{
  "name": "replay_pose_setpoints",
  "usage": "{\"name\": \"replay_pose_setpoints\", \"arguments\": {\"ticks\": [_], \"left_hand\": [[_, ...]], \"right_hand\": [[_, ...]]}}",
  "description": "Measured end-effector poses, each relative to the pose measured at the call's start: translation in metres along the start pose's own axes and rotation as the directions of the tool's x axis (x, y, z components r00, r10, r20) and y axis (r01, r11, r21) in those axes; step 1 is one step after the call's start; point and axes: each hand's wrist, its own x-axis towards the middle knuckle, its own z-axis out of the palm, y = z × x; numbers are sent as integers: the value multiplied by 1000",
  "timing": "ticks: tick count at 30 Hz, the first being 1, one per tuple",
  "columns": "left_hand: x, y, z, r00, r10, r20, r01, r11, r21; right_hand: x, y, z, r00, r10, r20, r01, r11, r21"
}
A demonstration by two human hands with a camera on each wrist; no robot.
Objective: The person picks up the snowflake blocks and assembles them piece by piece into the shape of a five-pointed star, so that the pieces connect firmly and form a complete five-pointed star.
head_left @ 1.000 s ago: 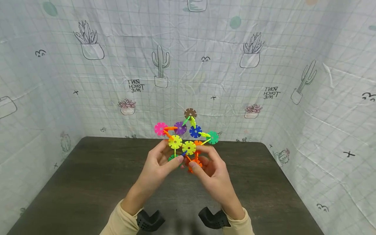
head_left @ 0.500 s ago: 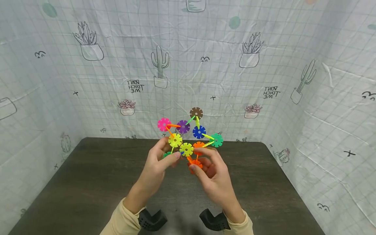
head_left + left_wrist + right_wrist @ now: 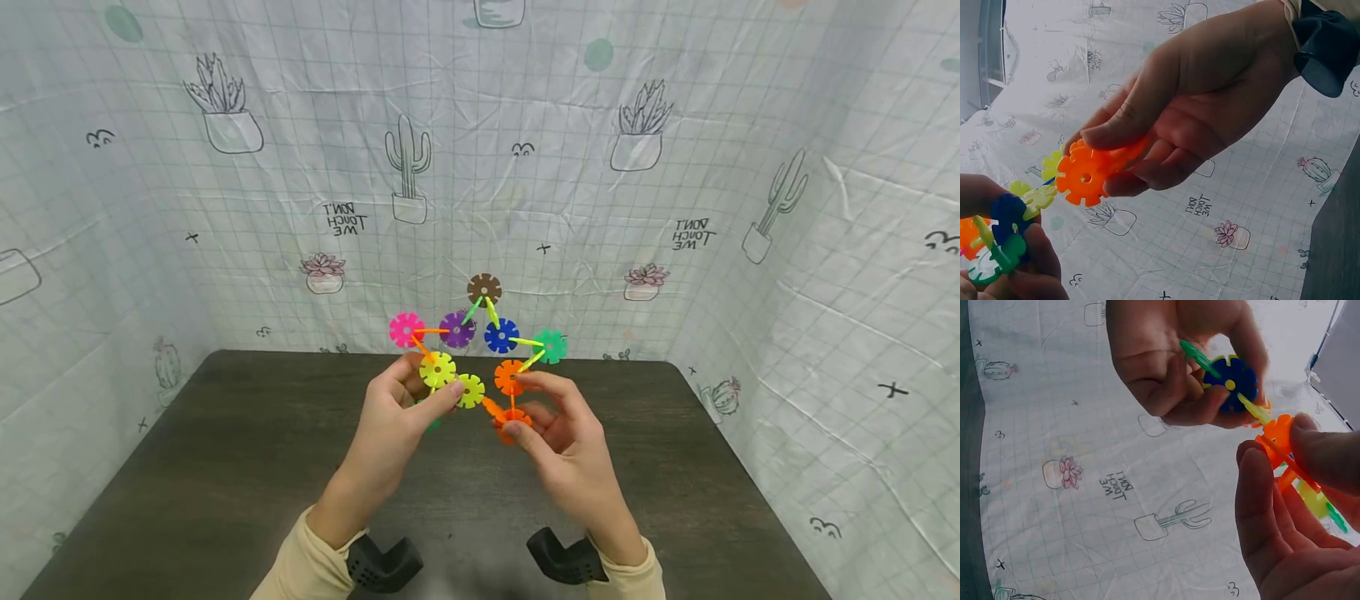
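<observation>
A star-like chain of notched plastic discs is held up between both hands, with brown (image 3: 484, 290), purple (image 3: 457, 330) and pink (image 3: 407, 330) discs in its upper part. My left hand (image 3: 392, 425) pinches the chain near the lower yellow disc (image 3: 470, 391); in the right wrist view its fingers are around a blue disc (image 3: 1242, 376). On the other side, my right hand (image 3: 573, 442) grips the lower orange disc (image 3: 517, 423), its forefinger touching the upper orange disc (image 3: 512, 377). The left wrist view shows an orange disc (image 3: 1072, 184) under the right thumb. Fingers partly cover the joints.
Beneath the hands lies a dark wooden table (image 3: 225, 475). A white cloth (image 3: 480, 183) printed with cacti and grid lines stands behind it and along both sides. Each wrist carries a black camera mount (image 3: 386, 564).
My right hand has shifted right with the orange discs, widening the gap between the hands. A small blue piece by my left thumb has gone from sight. The chain's top has swung slightly.
</observation>
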Motion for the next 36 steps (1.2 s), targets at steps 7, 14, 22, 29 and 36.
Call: {"name": "replay_pose_setpoints", "arguments": {"ticks": [7, 14, 22, 29, 36], "left_hand": [[1, -4, -1, 999, -26, 29, 25, 999, 20], [2, -9, -2, 999, -9, 47, 7, 1000, 29], [3, -10, -7, 993, -48, 108, 40, 997, 69], [3, -11, -10, 984, -95, 153, 82, 993, 85], [3, -11, -10, 979, -137, 149, 126, 988, 85]], "right_hand": [[-1, -3, -3, 993, 81, -91, -75, 995, 66], [-3, -7, -4, 967, 227, -112, -211, 968, 139], [-5, -6, -11, 972, 231, -45, -224, 967, 123], [-6, -2, -12, 969, 247, -5, -244, 963, 114], [-7, 0, -11, 960, 276, 52, -280, 954, 107]]}}
